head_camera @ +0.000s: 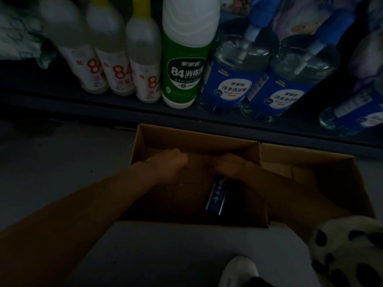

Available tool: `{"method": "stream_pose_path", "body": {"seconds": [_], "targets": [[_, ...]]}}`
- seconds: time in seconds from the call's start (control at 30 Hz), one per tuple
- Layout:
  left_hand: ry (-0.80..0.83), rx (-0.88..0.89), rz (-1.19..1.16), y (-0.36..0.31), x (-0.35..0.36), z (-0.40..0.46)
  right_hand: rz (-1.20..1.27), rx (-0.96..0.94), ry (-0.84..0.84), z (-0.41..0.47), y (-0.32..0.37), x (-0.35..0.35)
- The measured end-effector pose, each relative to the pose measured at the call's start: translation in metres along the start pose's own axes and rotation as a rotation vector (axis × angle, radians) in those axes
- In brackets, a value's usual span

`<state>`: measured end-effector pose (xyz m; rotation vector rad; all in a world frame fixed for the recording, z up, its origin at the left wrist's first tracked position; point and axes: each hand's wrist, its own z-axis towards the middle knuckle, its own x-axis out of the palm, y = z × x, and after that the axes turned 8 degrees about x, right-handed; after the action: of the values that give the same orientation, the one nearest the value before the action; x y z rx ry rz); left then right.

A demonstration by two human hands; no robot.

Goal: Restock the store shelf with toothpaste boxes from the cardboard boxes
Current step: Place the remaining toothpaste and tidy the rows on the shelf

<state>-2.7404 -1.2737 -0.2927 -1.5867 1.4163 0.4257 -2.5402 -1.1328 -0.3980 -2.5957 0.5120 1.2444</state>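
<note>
1. Reaching with both arms into the open cardboard box (pixel 145 139) on the floor, I have my hands down near its far wall.
2. My right hand (pixel 230 165) is curled round the far end of a blue toothpaste box (pixel 215 196), which lies inside the cardboard box, tilted, its near end pointing back toward me.
3. My left hand (pixel 170 162) is inside the cardboard box too, just left of the right hand; it is blurred and dim, so I cannot tell whether its fingers hold anything.
4. A second cardboard box (pixel 306 162) sits touching the right side of the first one, its flaps open.
5. Beyond the cardboard box runs the dark edge of the store shelf (pixel 83 100).
6. On the shelf, behind and left of the cardboard box, stand three white bottles (pixel 122 79) with a red "84" on them.
7. Straight behind the cardboard box stands a green-labelled bottle (pixel 184 75) with a white cap.
8. Behind and right of the cardboard box stand clear bottles with blue labels (pixel 234 83).
9. Nearer to me than the cardboard box, at the right, a spotted white-and-black cloth (pixel 350 251) shows, and a white shoe (pixel 238 270) beside it.
</note>
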Motion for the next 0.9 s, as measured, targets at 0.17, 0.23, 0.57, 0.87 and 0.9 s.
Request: {"method": "stream_pose_path", "body": {"seconds": [0.17, 0.23, 0.57, 0.87, 0.9], "targets": [[-0.037, -0.004, -0.003, 0.002, -0.004, -0.002, -0.004, -0.034, -0.013, -0.005, 0.010, -0.010], [-0.048, -0.009, -0.005, 0.004, -0.005, -0.003, -0.042, -0.032, 0.045, -0.009, 0.011, -0.015], [-0.045, 0.011, -0.004, 0.008, -0.006, -0.003, -0.232, -0.148, -0.074, -0.012, 0.020, -0.006], [-0.075, 0.073, 0.024, 0.001, -0.036, -0.030, -0.116, 0.008, -0.090, -0.049, 0.031, -0.067], [-0.097, 0.088, 0.041, -0.002, -0.044, -0.038, -0.101, 0.005, -0.114, -0.057, 0.032, -0.078]]}}
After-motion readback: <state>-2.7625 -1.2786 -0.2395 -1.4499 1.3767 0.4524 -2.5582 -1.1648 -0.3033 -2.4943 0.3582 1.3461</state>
